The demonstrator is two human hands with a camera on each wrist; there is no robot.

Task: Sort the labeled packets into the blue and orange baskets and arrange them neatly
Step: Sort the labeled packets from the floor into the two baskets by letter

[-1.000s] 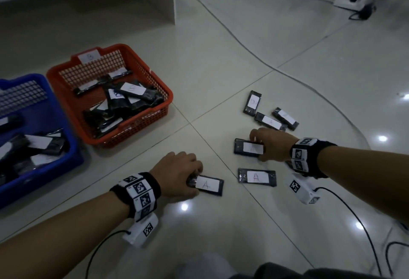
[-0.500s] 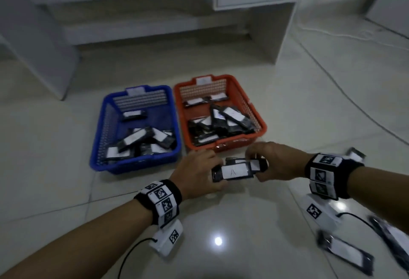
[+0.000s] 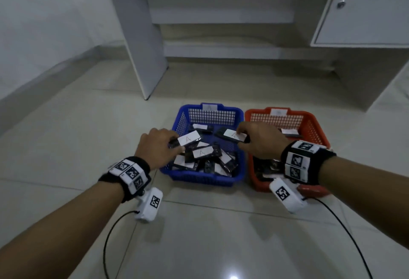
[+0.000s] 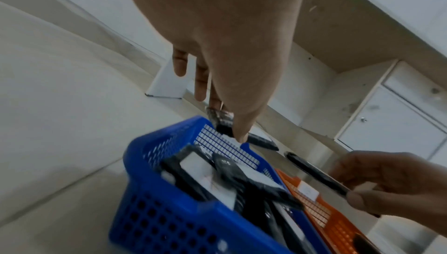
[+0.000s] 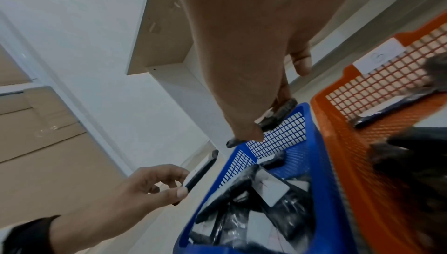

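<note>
A blue basket (image 3: 240,169) sits on the floor with several black packets labelled A piled inside. To its right stands an orange basket (image 3: 313,133) holding more black packets. My left hand (image 3: 158,148) pinches one A packet (image 3: 188,139) over the blue basket's left side. My right hand (image 3: 260,140) pinches another A packet (image 3: 232,135) over the blue basket's right side. In the left wrist view the left hand's packet (image 4: 221,120) hangs above the blue basket (image 4: 169,220). In the right wrist view the right hand's packet (image 5: 273,118) hangs above the blue basket (image 5: 321,172), next to the orange basket (image 5: 362,124).
A white desk stands behind the baskets, with a leg panel (image 3: 143,35) at the back left and a cabinet door (image 3: 363,6) at the right. Black cables (image 3: 345,230) from the wrist cameras trail over the tiled floor near me.
Both hands lifted A packets from the floor at the right and carried them left to above the blue basket. The head view swung from the loose packets to the baskets.
</note>
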